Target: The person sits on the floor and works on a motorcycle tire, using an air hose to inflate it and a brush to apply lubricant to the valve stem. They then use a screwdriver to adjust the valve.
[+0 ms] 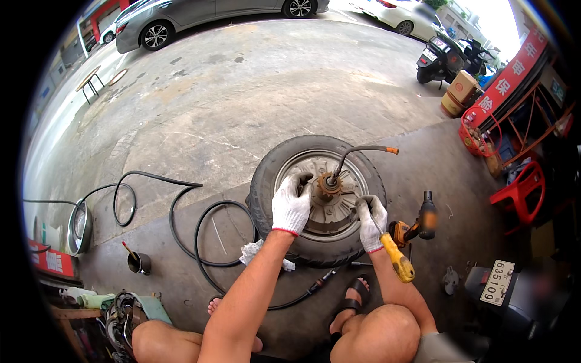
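A wheel with a black tire (271, 163) and a grey metal hub (321, 216) lies flat on the ground in front of me. From the rusty brown collar (328, 186) at its centre rises a dark cable (342, 160) that bends right to an orange end. My left hand (292, 206), in a white glove, is closed beside the collar, its fingers curled in; whatever they pinch is hidden. Over the right side of the rim, my gloved right hand (371, 225) grips a screwdriver (396, 259), its yellow handle pointing back toward me.
An impact wrench (423, 219) stands right of the tire. A black hose (196, 242) loops across the ground at left, near a small dark cup (139, 263) and a metal basin (80, 228). Farther right are a red stool (521, 196), a red basket (475, 139) and a parked scooter (445, 59).
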Motion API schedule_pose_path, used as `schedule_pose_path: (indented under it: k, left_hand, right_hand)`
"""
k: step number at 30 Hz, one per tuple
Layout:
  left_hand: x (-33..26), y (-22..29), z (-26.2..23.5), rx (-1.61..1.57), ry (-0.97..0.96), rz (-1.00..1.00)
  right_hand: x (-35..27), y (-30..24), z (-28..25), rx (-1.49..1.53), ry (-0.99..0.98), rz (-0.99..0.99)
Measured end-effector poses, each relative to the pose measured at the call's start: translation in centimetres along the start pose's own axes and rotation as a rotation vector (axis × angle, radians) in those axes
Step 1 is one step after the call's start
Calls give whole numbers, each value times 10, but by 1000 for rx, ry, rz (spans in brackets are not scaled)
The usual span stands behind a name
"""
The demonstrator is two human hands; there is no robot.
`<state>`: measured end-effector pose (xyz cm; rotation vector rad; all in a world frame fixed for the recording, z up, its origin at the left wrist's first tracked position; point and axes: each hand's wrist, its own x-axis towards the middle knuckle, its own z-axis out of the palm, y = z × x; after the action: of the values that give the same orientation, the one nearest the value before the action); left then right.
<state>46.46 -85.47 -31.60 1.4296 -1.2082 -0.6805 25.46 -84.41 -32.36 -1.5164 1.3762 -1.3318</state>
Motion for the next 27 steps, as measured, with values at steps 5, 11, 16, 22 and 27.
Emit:
schedule_pose_path:
  k: [5,11,16,22,27]
  left_hand:
    - [46,12,6,185,-348,179]
    - [73,20,5,403,-599,215]
    - [65,25,16,646,-503,311]
    - [54,22,25,802,-397,280]
    - [48,12,22,698,-367,226]
  right_hand:
    - [-11,25,0,87,119,-29]
    - [-9,28,-2,42,141,-59]
    - [-10,20,-7,72,149,-70]
    - [-8,20,-13,65,185,-174]
    - [-8,23,-17,110,204,-187]
